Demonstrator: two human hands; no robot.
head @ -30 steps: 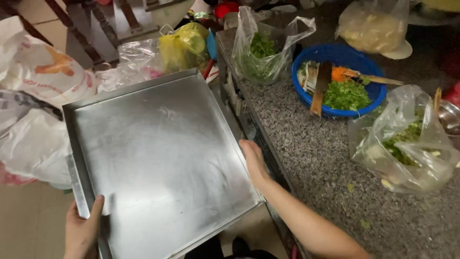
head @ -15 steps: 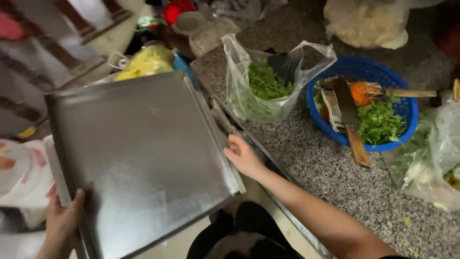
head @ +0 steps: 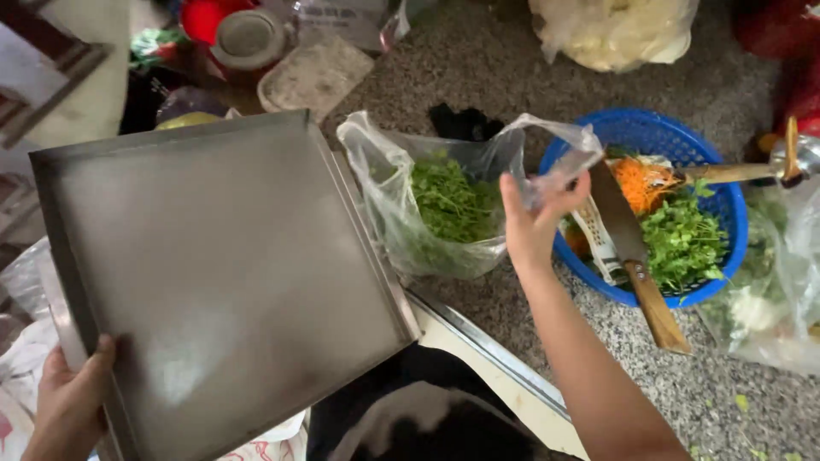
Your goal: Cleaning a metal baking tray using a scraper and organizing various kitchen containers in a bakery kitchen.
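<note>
Here my left hand [head: 68, 401] grips the near left corner of a large square steel tray [head: 222, 273], thumb curled over the rim onto the inner face and the other fingers hidden beneath. The tray is tilted, its shiny bare inside facing me, and it hangs off the edge of the desk [head: 512, 77] with its far right side close to the granite top.

My right hand [head: 534, 222] reaches out over the desk, fingers drawn together and pinching the upper rim of a clear plastic bag [head: 444, 205]. The bag stands open on the speckled stone, just beside the tray's right edge, and holds a heap of green leafy herbs [head: 448, 201].

Right of the bag, touching it at the rim, sits a round blue plastic basket [head: 726, 213]. In it I see more chopped greens [head: 683, 243], a small mound of shredded carrot [head: 641, 179] and a white grater-like tool [head: 598, 243]. A cleaver [head: 632, 248] with a wooden handle lies across the basket, blade inside, handle sticking out over the near rim toward me. A second wooden handle [head: 726, 173] crosses the far side of the basket.

Farther right another clear bag [head: 769, 299] of vegetable pieces rests on the desk. At the top, a bag with pale contents [head: 615, 30] lies well apart from my hands, and a round metal lid [head: 246, 38] sits at the upper left.
</note>
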